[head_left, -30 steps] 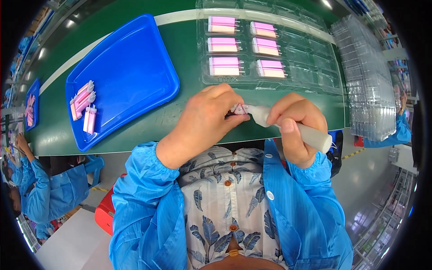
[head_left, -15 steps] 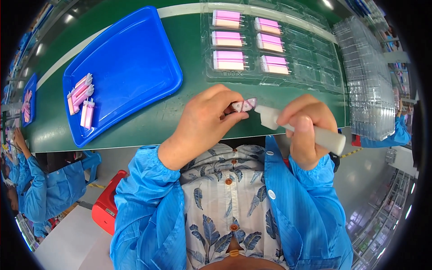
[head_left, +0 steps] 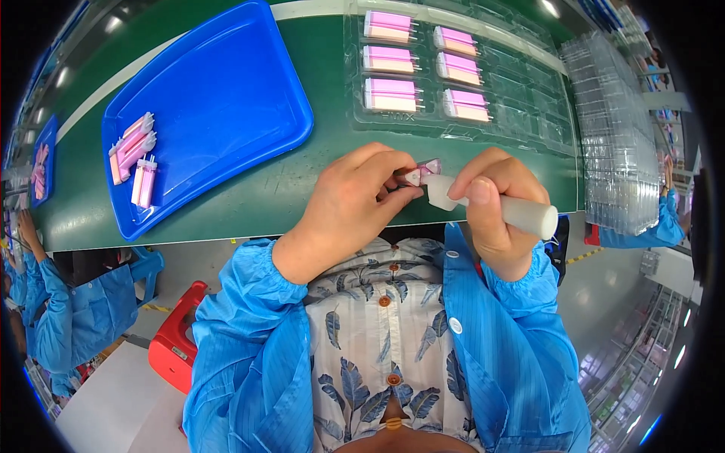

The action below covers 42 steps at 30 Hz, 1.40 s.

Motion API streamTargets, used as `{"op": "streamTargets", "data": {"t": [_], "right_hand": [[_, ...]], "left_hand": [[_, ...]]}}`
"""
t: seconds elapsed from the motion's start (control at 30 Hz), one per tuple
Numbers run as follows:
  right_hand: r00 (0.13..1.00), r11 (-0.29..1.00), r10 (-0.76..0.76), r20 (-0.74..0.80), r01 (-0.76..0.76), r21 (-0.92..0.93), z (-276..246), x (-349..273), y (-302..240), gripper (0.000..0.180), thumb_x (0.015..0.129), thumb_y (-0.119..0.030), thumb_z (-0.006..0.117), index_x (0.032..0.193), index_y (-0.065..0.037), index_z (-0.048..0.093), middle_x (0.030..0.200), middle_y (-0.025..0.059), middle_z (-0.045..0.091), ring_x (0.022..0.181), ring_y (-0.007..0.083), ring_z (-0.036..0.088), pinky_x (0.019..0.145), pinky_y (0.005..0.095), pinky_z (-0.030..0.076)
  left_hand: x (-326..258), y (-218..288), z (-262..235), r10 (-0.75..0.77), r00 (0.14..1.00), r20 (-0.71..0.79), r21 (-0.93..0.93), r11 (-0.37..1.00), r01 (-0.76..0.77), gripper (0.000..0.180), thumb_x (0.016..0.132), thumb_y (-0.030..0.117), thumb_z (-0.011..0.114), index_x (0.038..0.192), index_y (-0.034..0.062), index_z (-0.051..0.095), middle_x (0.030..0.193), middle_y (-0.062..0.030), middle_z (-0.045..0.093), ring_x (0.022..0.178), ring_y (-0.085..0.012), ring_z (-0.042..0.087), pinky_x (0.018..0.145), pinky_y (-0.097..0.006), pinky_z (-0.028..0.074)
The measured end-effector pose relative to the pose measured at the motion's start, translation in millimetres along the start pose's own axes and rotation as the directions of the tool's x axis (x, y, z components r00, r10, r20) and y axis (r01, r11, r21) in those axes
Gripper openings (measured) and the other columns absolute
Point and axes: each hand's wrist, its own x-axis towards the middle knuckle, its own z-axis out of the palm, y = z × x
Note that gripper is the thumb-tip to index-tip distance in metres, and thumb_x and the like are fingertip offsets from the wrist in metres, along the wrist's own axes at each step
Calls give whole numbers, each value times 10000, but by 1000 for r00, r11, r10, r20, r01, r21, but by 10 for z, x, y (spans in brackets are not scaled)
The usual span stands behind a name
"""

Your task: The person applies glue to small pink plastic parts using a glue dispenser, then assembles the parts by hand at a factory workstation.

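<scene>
My left hand [head_left: 355, 200] pinches a small pink and white part [head_left: 421, 173] at the near edge of the green table [head_left: 279, 185]. My right hand [head_left: 491, 204] grips a white cylindrical tool [head_left: 502, 205] whose wide tip touches that part. Just beyond the hands lies a clear plastic tray [head_left: 521, 121] holding several pink and white pieces in two columns. A blue tray [head_left: 219, 98] to the left holds a few more pink pieces [head_left: 132, 155] near its left end.
A tall stack of clear plastic trays [head_left: 615, 128] stands at the right. Another blue tray [head_left: 41, 162] lies far left. People in blue coats sit at the left [head_left: 68, 309] and right [head_left: 664, 219]. A red stool [head_left: 177, 336] stands below the table.
Both hands have stayed together at the table edge. The white tool's tip has closed onto the pink part. The view has shifted slightly.
</scene>
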Motion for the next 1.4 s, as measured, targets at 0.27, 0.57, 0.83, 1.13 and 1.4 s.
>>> {"op": "streamTargets", "data": {"t": [0.27,0.57,0.83,1.13,1.4], "right_hand": [[998,994,-43,48,38,107,-67,-134,-112,156,856,-113,734,858,-23,608,799,136,657,643,222,614,567,317,483],[1000,992,18,-6,-17,124,80,-101,-37,192,866,-140,733,800,-27,591,781,111,653,638,199,599,556,307,465],[999,983,0,-49,9,184,92,-92,-3,203,855,-132,745,788,-29,583,767,98,644,629,178,583,544,299,450],[1000,995,-18,3,18,95,171,63,-42,232,722,-36,839,705,-20,607,679,69,595,610,178,578,506,305,404],[941,930,-100,-324,205,307,-306,-37,47,321,1017,-332,535,896,-35,525,831,160,622,469,56,435,425,198,399]], "left_hand": [[-37,-11,12,71,997,11,128,989,-72,288,705,-50,770,943,32,628,849,-76,613,670,-161,636,559,-268,517],[-55,-59,-1,78,997,15,137,987,-79,340,685,-76,732,988,39,628,877,-82,614,697,-193,644,587,-286,546],[-71,-67,56,123,992,5,188,974,-122,446,680,22,778,1081,48,585,865,-104,588,782,-314,612,659,-411,509],[-41,-51,42,175,984,-19,281,946,-162,442,688,-28,766,1103,50,637,863,-84,625,735,-215,656,612,-316,543],[19,9,-2,88,996,22,224,970,-90,378,793,19,759,1153,24,643,908,-100,608,766,-208,641,643,-300,536]]}}
